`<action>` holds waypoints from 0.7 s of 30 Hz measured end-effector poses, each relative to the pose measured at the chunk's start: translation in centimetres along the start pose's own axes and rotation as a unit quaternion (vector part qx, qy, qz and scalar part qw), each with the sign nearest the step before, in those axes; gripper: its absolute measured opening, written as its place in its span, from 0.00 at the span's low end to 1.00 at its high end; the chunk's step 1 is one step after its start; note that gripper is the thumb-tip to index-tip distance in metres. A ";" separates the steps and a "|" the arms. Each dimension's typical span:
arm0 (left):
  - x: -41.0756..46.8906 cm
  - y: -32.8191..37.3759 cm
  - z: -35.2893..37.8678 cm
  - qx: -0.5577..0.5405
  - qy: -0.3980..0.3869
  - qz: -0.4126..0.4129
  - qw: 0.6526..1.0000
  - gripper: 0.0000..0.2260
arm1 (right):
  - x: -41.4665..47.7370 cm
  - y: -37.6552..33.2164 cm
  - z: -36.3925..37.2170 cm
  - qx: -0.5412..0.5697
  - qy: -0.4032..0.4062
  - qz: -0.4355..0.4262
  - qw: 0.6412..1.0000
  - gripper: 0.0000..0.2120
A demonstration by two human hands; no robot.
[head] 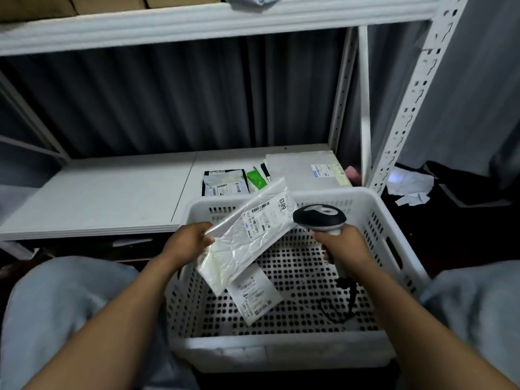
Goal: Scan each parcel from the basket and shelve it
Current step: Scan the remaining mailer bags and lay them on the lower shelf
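Left fingers [203, 235] curl in a pinch on the near-left edge of the white poly parcel [242, 249], thumb on top. The left hand [191, 240] carries it above the basket [281, 358], not resting on anything.

Right hand [347, 244] is wrapped tight around the scanner [319, 216] grip. The trigger finger is hidden, can't tell if it's pressed. Cable [340, 302] trails into the basket.

Key geometry: the parcel's long axis runs near-left to far-right, tilted up at the far end. Its label [267, 218] sits at that far-right end, face up, just beside the scanner's nose. Right hand is the nearer one to the label.

My read: the scan is in hand but not confirmed. The nose looks too close and edge-on, so it probably needs backing off or tilting down onto the barcode.

One more labelled parcel [256, 294] lies flat on the basket floor. Shelf [98, 198] beyond holds several parcels [225, 185] at its right end; free board to the left.
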State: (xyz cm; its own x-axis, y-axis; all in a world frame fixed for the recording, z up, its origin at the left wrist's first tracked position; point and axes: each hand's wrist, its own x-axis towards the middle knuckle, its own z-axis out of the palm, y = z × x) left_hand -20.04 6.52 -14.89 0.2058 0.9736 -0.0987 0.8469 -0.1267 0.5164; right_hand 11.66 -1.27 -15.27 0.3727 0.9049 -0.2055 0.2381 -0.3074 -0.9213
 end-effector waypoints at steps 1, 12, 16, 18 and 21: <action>0.0 -0.2 0.1 -0.001 0.000 -0.002 1.000 0.02 | 0.1 -0.1 -0.3 -0.018 -0.002 -0.005 1.000 0.07; 0.3 -0.3 0.5 -0.024 -0.012 -0.004 1.000 0.03 | -0.5 -1.3 -0.9 -0.117 0.021 -0.051 0.992 0.08; 0.4 -0.4 0.6 -0.021 -0.016 -0.009 1.000 0.03 | -0.6 -1.6 -0.8 -0.136 0.022 -0.054 0.989 0.08; 0.5 -0.5 0.7 -0.023 -0.018 -0.012 0.999 0.03 | -0.6 -1.6 -0.7 -0.142 0.025 -0.055 0.988 0.09; 0.6 -0.6 0.8 -0.023 -0.022 -0.014 0.999 0.03 | -0.5 -1.6 -0.6 -0.139 0.028 -0.054 0.988 0.10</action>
State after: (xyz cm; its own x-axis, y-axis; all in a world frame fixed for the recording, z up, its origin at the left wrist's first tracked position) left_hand -20.00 6.98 -15.95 0.2044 0.9673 -0.1504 0.8299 -0.0898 0.5506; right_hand 11.65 -1.40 -13.48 0.3790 0.9215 -0.0855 0.5134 -0.2862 -0.8090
